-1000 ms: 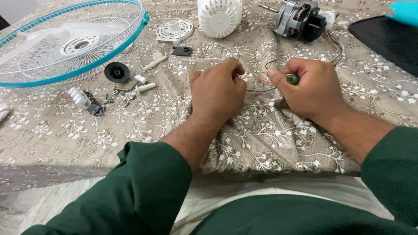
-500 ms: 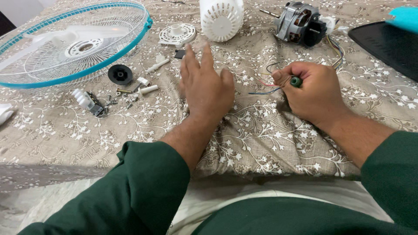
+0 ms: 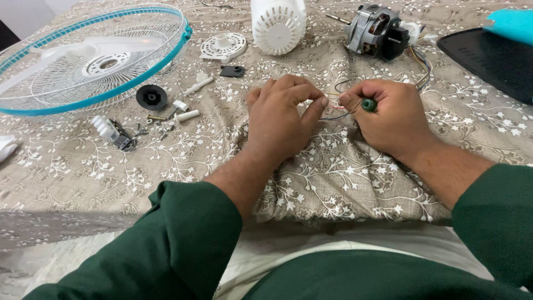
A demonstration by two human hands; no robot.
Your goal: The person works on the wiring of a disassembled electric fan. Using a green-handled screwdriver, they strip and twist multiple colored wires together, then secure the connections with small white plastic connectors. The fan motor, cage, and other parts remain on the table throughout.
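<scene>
Together our left hand (image 3: 280,114) and right hand (image 3: 383,114) pinch the thin wires (image 3: 333,105) between fingertips above the flowered cloth (image 3: 166,166); the right also clenches a green-handled tool (image 3: 368,104). Those wires run to the motor (image 3: 375,30) beyond. Pulling too hard could, we judge, snap a strand or drag the motor.

Both forearms, in dark green sleeves, reached forward and angled inward, the hands meeting at the centre. The left hand (image 3: 280,114) lay knuckles up, thumb and forefinger pinched together. The right hand (image 3: 388,114) was curled into a loose fist, its thumb and forefinger tips nearly touching the left's.
</scene>
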